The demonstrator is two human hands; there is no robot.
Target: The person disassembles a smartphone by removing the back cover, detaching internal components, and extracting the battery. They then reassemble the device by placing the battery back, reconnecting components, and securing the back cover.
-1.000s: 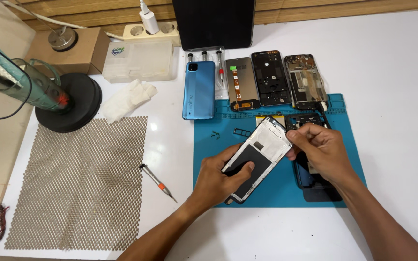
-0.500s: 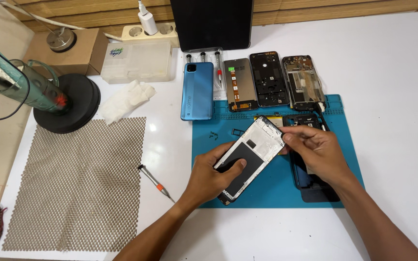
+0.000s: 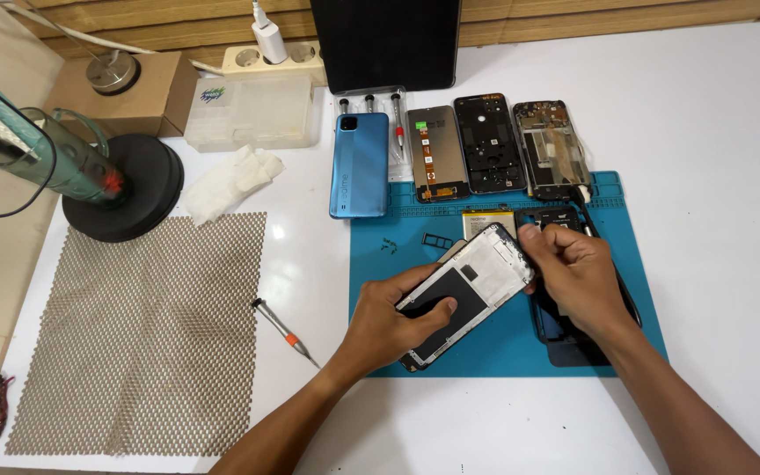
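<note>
Over the blue work mat [image 3: 485,352], both hands hold a phone frame [image 3: 468,290], white with a black panel, tilted with its upper end to the right. The left hand [image 3: 393,321] has its grip closed on the frame's lower half, thumb pressed on the black panel. The right hand [image 3: 578,273] pinches the frame's upper corner, grip closed on it. Under the right hand a dark phone body [image 3: 565,339] lies on the mat, largely hidden by hand and wrist.

Containers: a clear plastic parts box [image 3: 252,110], lid shut, stands at the back of the white counter [image 3: 714,176]; its contents cannot be made out. A brown cardboard box [image 3: 147,92] beside it carries a round metal object [image 3: 112,70].

Along the mat's far edge lie, left to right, a blue phone back cover [image 3: 360,164], a grey display panel [image 3: 437,154], a black frame [image 3: 489,143] and a stripped frame [image 3: 554,149]. A small SIM tray [image 3: 437,239] lies on the mat near the held frame. A yellow-labelled battery [image 3: 485,222] shows just behind the frame.

Left of the mat: a small screwdriver [image 3: 285,332] with an orange collar, a grey mesh mat [image 3: 147,339], a crumpled white cloth [image 3: 226,180], and a round black stand base [image 3: 138,189]. A white socket strip [image 3: 279,57] with a charger sits at the rear.
</note>
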